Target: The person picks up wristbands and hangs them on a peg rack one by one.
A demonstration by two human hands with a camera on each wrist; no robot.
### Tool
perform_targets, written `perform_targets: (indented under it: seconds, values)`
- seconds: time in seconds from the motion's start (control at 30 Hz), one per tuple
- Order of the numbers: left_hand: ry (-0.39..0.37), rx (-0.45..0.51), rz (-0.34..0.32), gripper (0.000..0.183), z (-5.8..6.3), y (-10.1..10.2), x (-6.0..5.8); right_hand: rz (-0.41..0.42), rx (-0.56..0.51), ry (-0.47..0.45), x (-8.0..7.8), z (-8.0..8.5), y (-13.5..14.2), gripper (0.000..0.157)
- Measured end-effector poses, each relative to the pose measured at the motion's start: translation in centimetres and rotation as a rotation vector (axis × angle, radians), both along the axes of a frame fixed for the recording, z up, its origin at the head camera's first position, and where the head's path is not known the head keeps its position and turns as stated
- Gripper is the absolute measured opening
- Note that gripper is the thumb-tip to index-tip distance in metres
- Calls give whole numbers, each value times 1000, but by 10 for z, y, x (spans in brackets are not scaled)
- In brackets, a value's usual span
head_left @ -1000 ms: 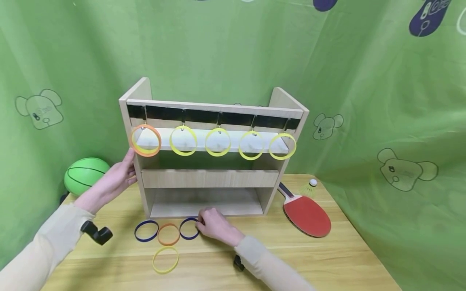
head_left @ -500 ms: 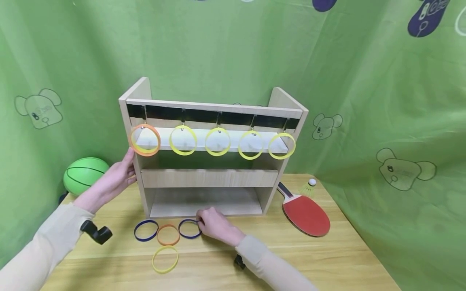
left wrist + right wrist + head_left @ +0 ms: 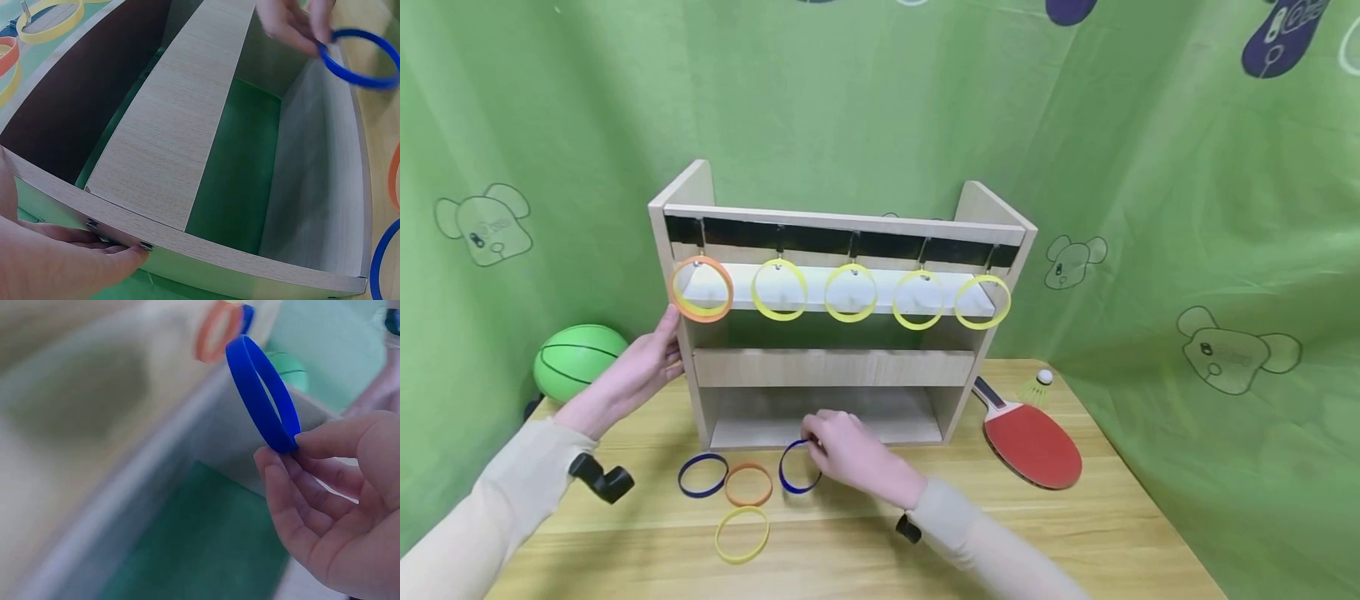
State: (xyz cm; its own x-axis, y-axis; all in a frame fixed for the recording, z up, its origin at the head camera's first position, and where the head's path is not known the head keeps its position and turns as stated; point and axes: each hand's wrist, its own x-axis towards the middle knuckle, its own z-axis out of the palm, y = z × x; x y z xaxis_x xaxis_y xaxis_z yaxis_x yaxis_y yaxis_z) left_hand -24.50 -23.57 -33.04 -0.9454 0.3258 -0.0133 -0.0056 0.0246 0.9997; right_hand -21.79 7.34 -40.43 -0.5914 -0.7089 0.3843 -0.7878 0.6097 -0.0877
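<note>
My right hand (image 3: 853,454) pinches a blue silicone wristband (image 3: 252,394) between thumb and fingertips. The band stands tilted in front of the bottom shelf. At the left, my left hand (image 3: 636,371) grips the side panel of a wooden shelf unit (image 3: 832,368), thumb at its front edge and fingers against the outer face. Another blue wristband (image 3: 703,493), an orange wristband (image 3: 749,502) and a yellow wristband (image 3: 730,559) lie on the table. From the unit's hooks hang several yellow wristbands (image 3: 850,317), with an orange one (image 3: 728,300) over a yellow one on the leftmost hook.
Right of the unit, a red table tennis bat (image 3: 1033,446) lies on the wooden table (image 3: 1120,542), a shuttlecock (image 3: 1039,385) behind it. A green ball (image 3: 578,362) sits at the left, behind my left forearm. Green printed curtain (image 3: 850,100) surrounds the table.
My right hand has lifted slightly, raising the near-flat blue wristband into a tilt, its near side low over the table. The left hand stays at the panel.
</note>
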Motion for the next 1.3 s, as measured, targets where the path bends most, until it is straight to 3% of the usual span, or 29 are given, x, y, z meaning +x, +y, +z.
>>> perform_targets:
  seconds: [0.4,0.57,0.73,1.0,1.3]
  values:
    - [-9,-3,9,95,2,2,3,123,-100,220,18,97,5,4]
    - [-6,-1,9,94,3,2,3,147,-152,328,17,141,4,5]
    - [-5,-5,8,95,2,2,3,150,-203,373,10,174,0,3]
    - [-11,1,11,95,2,1,4,129,-269,381,-5,202,-16,5]
    - [-9,-6,11,94,2,1,5,70,-250,327,-21,210,-24,6]
